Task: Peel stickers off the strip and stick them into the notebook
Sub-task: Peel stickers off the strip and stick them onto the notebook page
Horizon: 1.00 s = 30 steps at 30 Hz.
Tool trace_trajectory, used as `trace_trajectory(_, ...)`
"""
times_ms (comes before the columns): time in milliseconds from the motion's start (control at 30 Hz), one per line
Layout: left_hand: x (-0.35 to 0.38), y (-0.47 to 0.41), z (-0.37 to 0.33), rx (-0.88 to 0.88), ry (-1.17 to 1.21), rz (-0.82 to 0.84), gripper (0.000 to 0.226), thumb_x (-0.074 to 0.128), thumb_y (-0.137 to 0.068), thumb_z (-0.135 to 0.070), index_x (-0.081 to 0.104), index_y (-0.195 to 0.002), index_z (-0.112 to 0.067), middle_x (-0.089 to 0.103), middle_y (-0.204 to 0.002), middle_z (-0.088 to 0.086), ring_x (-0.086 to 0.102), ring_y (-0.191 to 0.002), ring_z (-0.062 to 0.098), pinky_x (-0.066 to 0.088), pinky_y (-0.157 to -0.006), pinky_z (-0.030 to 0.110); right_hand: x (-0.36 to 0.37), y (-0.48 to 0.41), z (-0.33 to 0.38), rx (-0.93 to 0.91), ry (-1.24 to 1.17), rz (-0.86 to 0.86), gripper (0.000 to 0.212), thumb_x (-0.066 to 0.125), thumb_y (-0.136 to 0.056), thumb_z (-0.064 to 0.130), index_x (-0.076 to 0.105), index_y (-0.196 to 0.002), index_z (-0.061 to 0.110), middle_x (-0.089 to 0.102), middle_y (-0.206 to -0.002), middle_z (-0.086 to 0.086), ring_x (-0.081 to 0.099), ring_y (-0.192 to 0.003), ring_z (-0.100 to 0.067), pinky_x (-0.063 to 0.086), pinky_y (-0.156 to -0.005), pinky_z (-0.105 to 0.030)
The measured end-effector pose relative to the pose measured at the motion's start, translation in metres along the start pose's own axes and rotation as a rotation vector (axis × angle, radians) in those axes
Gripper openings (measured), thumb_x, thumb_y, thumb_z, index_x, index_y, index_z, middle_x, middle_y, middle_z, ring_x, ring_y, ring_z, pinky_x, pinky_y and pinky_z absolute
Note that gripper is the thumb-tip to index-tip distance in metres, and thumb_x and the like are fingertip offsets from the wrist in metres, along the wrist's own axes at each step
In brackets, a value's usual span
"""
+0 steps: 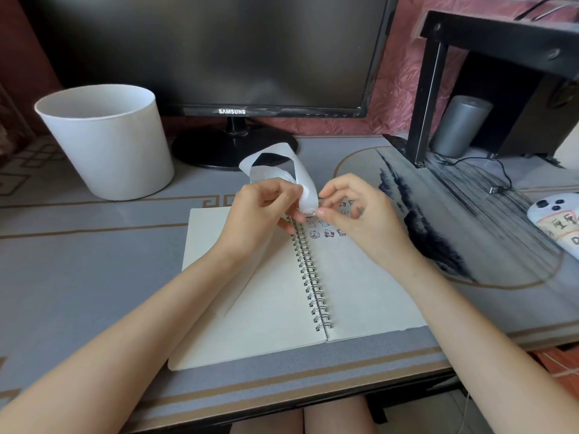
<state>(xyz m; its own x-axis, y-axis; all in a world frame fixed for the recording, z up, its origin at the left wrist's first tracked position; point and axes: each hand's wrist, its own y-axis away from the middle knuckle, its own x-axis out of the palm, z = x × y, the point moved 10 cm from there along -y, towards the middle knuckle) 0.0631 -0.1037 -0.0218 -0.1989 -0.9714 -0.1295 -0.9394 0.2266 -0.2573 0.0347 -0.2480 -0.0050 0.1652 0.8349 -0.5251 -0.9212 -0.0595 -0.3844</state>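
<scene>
Over the open notebook [360, 292] on the desk [94, 261], my left grip [263, 211] held the curled strip [304, 183], my right grip [351, 211] pinched its lower end, and several stickers [329, 233] already sat on the mostly bare right page.

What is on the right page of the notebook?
Small stickers sit in rows near its top. The right hand covers part of them, so their full number is hidden. The rest of the page is blank.

Soft daylight, wide-angle bowing at edges
</scene>
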Motion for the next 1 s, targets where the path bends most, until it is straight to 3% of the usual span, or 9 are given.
trace_trajectory(200, 0.003, 0.000, 0.000, -0.003, 0.033, 0.019, 0.030, 0.052, -0.098, -0.014, 0.062, -0.079, 0.007, 0.063, -0.067, 0.014, 0.063, -0.059, 0.013, 0.056, -0.057, 0.024, -0.001, 0.002, 0.003, -0.005, -0.082, -0.012, 0.018, 0.072, -0.080, 0.012, 0.060, -0.089, 0.022, 0.067, -0.082, 0.007, 0.048, -0.050, 0.001, 0.036, -0.056, -0.015)
trace_trajectory(300, 0.003, -0.001, 0.001, -0.011, 0.057, 0.032, 0.035, 0.051, -0.098, -0.017, 0.062, -0.084, 0.013, 0.062, -0.077, 0.018, 0.064, -0.064, 0.015, 0.056, -0.057, 0.027, -0.003, 0.000, -0.001, 0.000, -0.206, -0.047, 0.021, 0.073, -0.079, 0.007, 0.059, -0.083, 0.023, 0.065, -0.079, 0.007, 0.055, -0.068, -0.002, 0.038, -0.058, -0.016)
trace_trajectory(467, 0.009, 0.001, 0.004, -0.019, 0.016, 0.078, 0.010, 0.066, -0.088, -0.012, 0.071, -0.082, -0.008, 0.068, -0.072, 0.010, 0.064, -0.066, 0.013, 0.055, -0.061, 0.022, -0.006, -0.002, -0.006, 0.007, -0.292, -0.076, 0.020, 0.071, -0.081, 0.004, 0.061, -0.081, 0.021, 0.065, -0.079, 0.007, 0.058, -0.076, -0.010, 0.046, -0.068, -0.034)
trace_trajectory(600, 0.010, 0.001, 0.004, -0.014, 0.048, 0.088, 0.009, 0.065, -0.088, -0.008, 0.071, -0.080, -0.010, 0.068, -0.065, 0.001, 0.064, -0.064, 0.009, 0.054, -0.061, 0.021, -0.004, -0.001, -0.006, -0.007, -0.238, -0.062, 0.016, 0.070, -0.082, 0.008, 0.066, -0.082, 0.024, 0.068, -0.082, 0.007, 0.061, -0.082, -0.019, 0.049, -0.072, -0.045)
trace_trajectory(1000, 0.011, 0.001, 0.001, 0.020, 0.052, 0.096, 0.008, 0.065, -0.087, -0.006, 0.070, -0.081, -0.010, 0.067, -0.070, 0.007, 0.064, -0.064, 0.009, 0.054, -0.063, 0.020, -0.003, 0.000, -0.006, 0.021, -0.244, -0.064, 0.015, 0.072, -0.081, 0.011, 0.070, -0.081, 0.025, 0.071, -0.083, 0.001, 0.064, -0.086, -0.027, 0.052, -0.068, -0.038)
